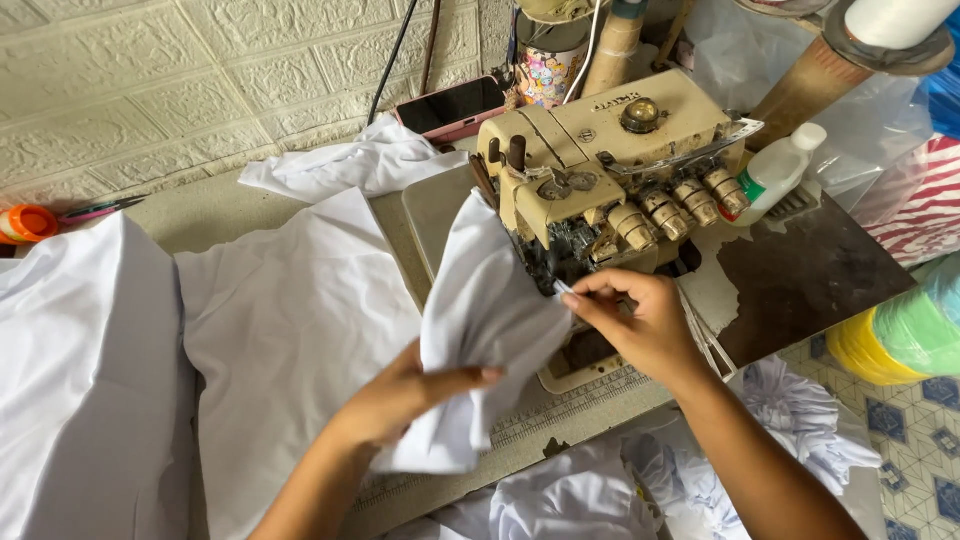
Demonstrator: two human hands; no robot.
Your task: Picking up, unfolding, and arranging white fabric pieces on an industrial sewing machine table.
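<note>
Flat white fabric pieces (280, 320) cover the left of the table (200, 215), with an orange-capped container (25, 222) at the far left edge. The left hand (400, 400) has its fingers clamped on a folded white fabric piece (480, 320), holding it raised just in front of the cream overlock sewing machine (600, 170). The right hand (645, 320) has thumb and forefinger pinched together on that piece's edge at the needle area; a white plastic bottle (780, 170) stands right of the machine.
</note>
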